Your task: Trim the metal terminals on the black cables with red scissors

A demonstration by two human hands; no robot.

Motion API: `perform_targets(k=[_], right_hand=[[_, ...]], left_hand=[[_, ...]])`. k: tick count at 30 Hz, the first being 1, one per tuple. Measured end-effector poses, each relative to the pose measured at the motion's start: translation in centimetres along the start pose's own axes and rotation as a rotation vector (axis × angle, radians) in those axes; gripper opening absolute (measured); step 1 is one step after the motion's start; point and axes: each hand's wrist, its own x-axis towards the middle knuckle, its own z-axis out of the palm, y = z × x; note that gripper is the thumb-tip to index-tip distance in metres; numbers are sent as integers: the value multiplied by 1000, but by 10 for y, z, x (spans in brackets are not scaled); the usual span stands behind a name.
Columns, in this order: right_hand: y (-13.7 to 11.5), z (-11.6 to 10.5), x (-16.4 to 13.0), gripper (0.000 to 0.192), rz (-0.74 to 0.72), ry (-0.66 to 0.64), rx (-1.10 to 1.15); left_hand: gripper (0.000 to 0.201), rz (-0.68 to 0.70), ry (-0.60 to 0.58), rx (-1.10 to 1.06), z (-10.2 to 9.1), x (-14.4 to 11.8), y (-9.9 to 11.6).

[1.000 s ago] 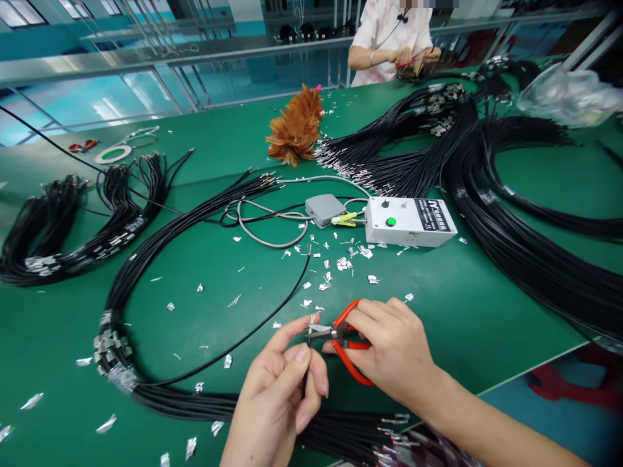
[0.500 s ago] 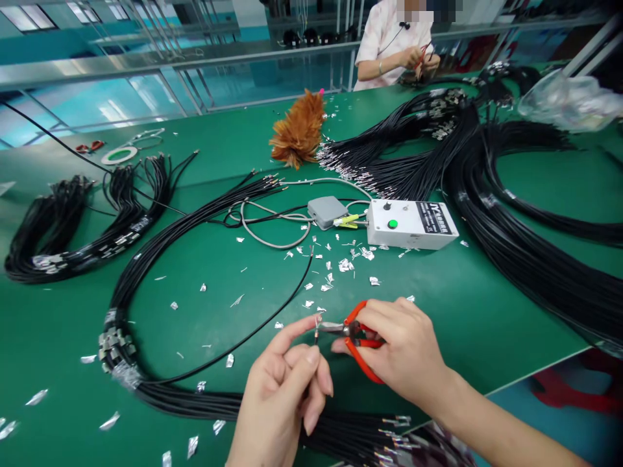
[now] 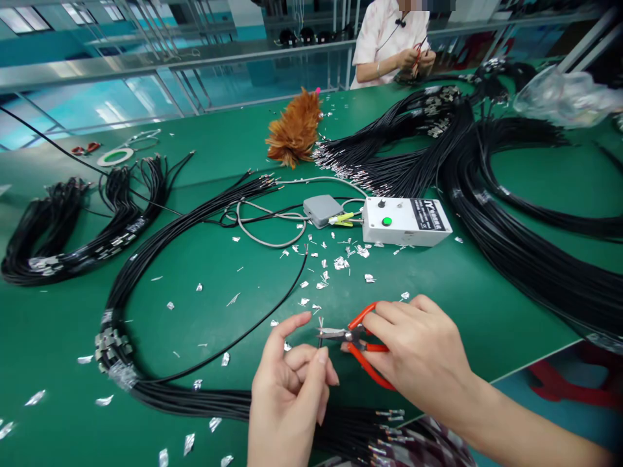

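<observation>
Left hand [image 3: 287, 395] pinching thin black cable [image 3: 233, 342] just below its foil-wrapped tip; right hand [image 3: 421, 353] closed on red-handled snips [image 3: 357, 337]. Cable judged light, limp, springy; best gripped close to the tip, green bench [image 3: 487, 292] beneath.

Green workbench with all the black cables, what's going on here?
A person's left hand pinches the end of a thin black cable upright, while the right hand holds red-handled scissors with the blades at its foil-wrapped tip. Silver foil scraps litter the green table. Across it, another person handles cable too.
</observation>
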Motion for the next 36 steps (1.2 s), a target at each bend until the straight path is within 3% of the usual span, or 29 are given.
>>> perform_targets(k=[7, 12, 20, 33, 36], right_hand=[[4, 8, -1, 27, 37, -25, 113], [2, 13, 4, 33, 129, 66, 268], [-8, 25, 14, 29, 38, 151, 223], [-11, 33, 15, 22, -10, 134, 121], [-10, 34, 13, 26, -8, 139, 187]], left_hand=[[28, -17, -33, -39, -3, 3, -6], [18, -75, -66, -148, -13, 8, -7], [13, -156, -107, -291, -22, 7, 2], [16, -211, -144, -333, -25, 11, -1], [16, -210, -141, -334, -24, 11, 0]])
